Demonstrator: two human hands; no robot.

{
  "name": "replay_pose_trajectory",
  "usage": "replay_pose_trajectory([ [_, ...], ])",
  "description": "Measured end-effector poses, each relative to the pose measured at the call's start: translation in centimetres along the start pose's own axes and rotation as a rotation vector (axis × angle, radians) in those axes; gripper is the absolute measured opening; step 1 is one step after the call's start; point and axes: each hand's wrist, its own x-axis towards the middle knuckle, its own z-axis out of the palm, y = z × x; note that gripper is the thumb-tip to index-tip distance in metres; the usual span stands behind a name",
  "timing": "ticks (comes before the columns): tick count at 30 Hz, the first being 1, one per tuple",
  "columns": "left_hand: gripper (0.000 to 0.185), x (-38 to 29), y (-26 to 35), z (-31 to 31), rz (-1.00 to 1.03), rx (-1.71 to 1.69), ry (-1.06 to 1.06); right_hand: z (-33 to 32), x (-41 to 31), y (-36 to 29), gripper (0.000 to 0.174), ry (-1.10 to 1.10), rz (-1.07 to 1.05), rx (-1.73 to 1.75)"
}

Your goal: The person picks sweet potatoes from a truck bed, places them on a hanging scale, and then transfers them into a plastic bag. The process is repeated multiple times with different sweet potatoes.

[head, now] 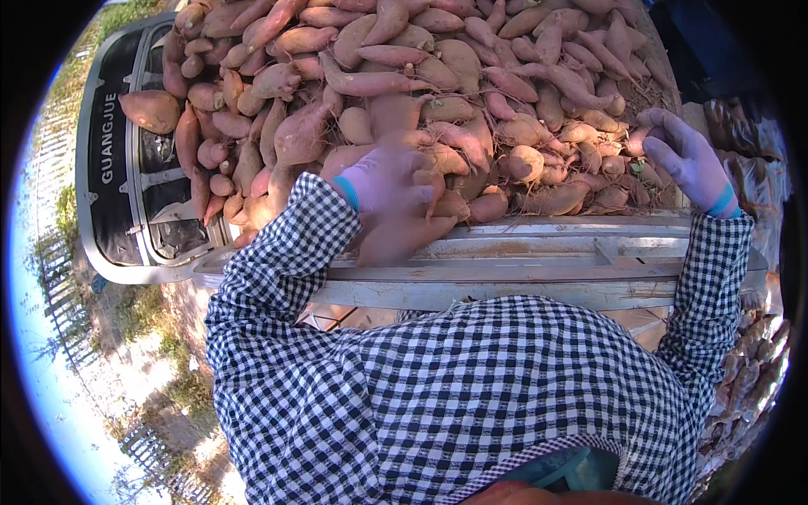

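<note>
A large heap of sweet potatoes [464, 66] fills a truck bed before me. My left hand [386, 178], in a pale purple glove with a blue cuff, is over the near left part of the heap; it is motion-blurred, and whether it grips anything cannot be told. Just below it lies a big sweet potato [410, 238], partly blurred, by the metal side rail [505, 273]. My right hand [687, 158], gloved alike, is at the heap's right edge, its fingers curved and parted from the thumb. Small rooty sweet potatoes [615, 165] lie beside its fingertips.
The metal rail runs between my body and the heap. On the left stands a black panel with a grey metal frame [104, 158]. Plastic-wrapped goods [754, 372] are stacked at the right. A fence [57, 284] and plants show at the far left.
</note>
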Motion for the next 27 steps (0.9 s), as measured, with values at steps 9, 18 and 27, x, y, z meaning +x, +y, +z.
replay_pose_trajectory([
  [9,0.031,10.8,5.6,8.5,-0.066,0.881,-0.784,0.6,-0.3,-0.7,0.050,0.094,-0.163,-0.037],
  [18,0.035,9.4,2.9,5.8,0.326,0.731,-0.619,-0.7,-0.5,-0.5,0.056,0.002,-0.029,-0.183],
  [27,0.048,5.4,1.7,-10.3,0.171,-0.781,0.040,0.9,0.6,-2.0,0.065,-0.045,-0.111,0.051],
])
